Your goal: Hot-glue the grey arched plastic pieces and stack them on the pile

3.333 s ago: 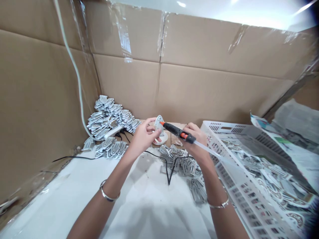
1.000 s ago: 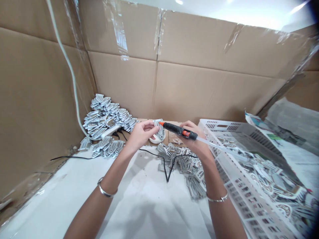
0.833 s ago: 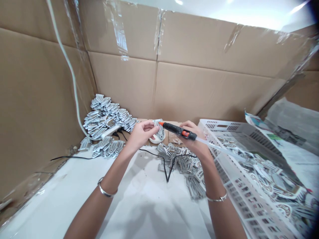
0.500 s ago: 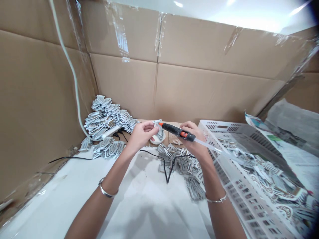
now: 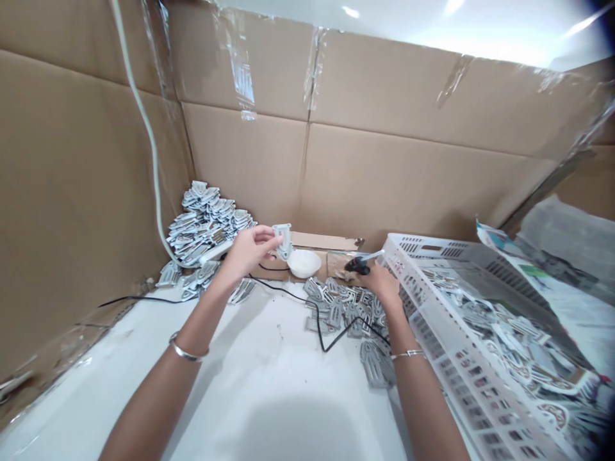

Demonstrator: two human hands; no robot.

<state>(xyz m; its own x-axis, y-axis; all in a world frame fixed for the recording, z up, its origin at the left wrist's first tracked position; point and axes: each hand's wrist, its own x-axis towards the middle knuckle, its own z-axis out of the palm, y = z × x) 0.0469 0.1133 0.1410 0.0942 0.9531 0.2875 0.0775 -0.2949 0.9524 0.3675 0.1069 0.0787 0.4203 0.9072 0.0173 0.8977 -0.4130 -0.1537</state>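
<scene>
My left hand [image 5: 247, 253] pinches a small flat grey-and-white cut-out piece [image 5: 284, 241] by its edge, left of a small white bowl [image 5: 304, 264]. My right hand [image 5: 382, 282] is closed on a black hot glue gun [image 5: 358, 265] low over the cardboard strip at the back of the table. From the gun's rear sticks a pale glue stick [image 5: 373, 255]. Its nozzle is hard to make out here. Loose grey pieces [image 5: 336, 310] of the same sort lie between my hands, with a black cord [image 5: 323, 349] running across them.
Many stacked pieces [image 5: 206, 214] fill the back left corner beside a white cable [image 5: 144, 128]. On the right stands a white perforated plastic basket [image 5: 451, 358] with more cut-outs inside. Cardboard walls [image 5: 394, 179] rise at the back and left of the white table [image 5: 278, 384].
The glue gun has left the piece and come down to the right with my right hand. My left hand has carried the piece left, uncovering the white bowl.
</scene>
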